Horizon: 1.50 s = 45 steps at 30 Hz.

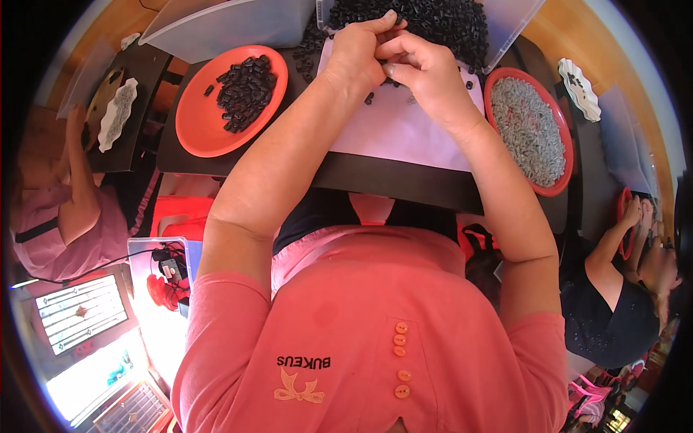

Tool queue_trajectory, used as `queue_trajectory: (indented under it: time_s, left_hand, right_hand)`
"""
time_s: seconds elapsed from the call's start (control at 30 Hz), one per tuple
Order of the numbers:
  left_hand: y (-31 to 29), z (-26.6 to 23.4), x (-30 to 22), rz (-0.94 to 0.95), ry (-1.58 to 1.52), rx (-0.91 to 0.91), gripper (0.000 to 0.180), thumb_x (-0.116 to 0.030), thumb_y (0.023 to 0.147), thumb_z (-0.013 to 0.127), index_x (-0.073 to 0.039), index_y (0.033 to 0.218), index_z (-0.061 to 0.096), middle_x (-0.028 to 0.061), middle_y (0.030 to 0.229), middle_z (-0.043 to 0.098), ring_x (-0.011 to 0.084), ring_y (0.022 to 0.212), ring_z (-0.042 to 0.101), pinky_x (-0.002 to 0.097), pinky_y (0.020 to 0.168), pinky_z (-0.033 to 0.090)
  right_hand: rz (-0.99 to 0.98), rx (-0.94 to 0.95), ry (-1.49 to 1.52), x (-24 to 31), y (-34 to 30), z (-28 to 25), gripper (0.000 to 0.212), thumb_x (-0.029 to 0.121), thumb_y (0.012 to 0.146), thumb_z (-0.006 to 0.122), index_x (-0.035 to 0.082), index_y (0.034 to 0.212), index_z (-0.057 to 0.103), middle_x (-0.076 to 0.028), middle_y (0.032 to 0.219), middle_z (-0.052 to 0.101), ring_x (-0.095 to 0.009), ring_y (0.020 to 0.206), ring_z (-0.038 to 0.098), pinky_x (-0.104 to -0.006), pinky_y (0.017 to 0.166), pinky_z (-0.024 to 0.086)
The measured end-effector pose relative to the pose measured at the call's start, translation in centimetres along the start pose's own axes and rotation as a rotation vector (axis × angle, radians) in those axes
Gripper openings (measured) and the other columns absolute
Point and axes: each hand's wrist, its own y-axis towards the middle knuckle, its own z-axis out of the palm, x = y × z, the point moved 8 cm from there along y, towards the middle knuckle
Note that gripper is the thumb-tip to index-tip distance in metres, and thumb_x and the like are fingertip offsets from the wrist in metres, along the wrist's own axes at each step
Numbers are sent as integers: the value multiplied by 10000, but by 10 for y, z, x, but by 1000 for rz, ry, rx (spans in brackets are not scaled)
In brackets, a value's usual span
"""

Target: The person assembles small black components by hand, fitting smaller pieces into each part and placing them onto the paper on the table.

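My left hand [355, 54] is closed above the white sheet [404, 137], and a small black plastic part [400, 22] shows at its fingertips. Close against it, my right hand [426, 72] has thumb and forefinger pinched together; what sits between them is mostly hidden. Just beyond both hands lies a large heap of small black plastic parts [433, 25] in a clear plastic bin [516, 25]. A few loose black bits and tiny clear pieces rest on the sheet beneath my fingers.
To the left is an orange plate [195, 119] with black parts. On the right, a red plate [565, 162] holds many small greyish clear pieces [527, 130]. Another clear bin [224, 32] stands at the far left. People sit at tables on both sides, near white scalloped trays [581, 90].
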Motion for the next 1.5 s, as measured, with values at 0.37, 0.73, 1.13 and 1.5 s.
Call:
queue_trajectory:
  time_s: [0.37,0.73,1.13,1.5]
  left_hand:
    - [12,1,6,-48,-84,116,201,-173,1036,560,-37,915,645,73,850,633,225,801,591,370,758,515]
    - [-24,27,-18,155,287,86,206,-167,1019,576,-19,895,647,73,835,648,194,767,614,324,725,493]
    - [-17,32,-10,202,388,169,175,-128,986,621,-5,869,665,82,746,647,198,652,616,305,619,494]
    - [-20,34,-10,228,503,128,159,-114,988,611,-10,880,664,65,726,631,174,632,602,293,581,475]
  right_hand:
    - [-187,-161,33,6,-3,-2,183,-51,822,636,12,983,699,-61,918,677,-171,813,648,-288,769,512]
    - [-109,-309,148,11,5,-42,154,-50,852,614,13,969,691,-49,828,694,-140,754,651,-269,708,509]
    - [121,-329,256,-10,20,-78,135,-24,855,649,22,970,701,-27,802,685,-98,681,615,-231,625,464]
    - [125,-293,296,-15,19,-75,113,-11,857,645,38,944,697,-19,793,679,-100,672,615,-232,614,464]
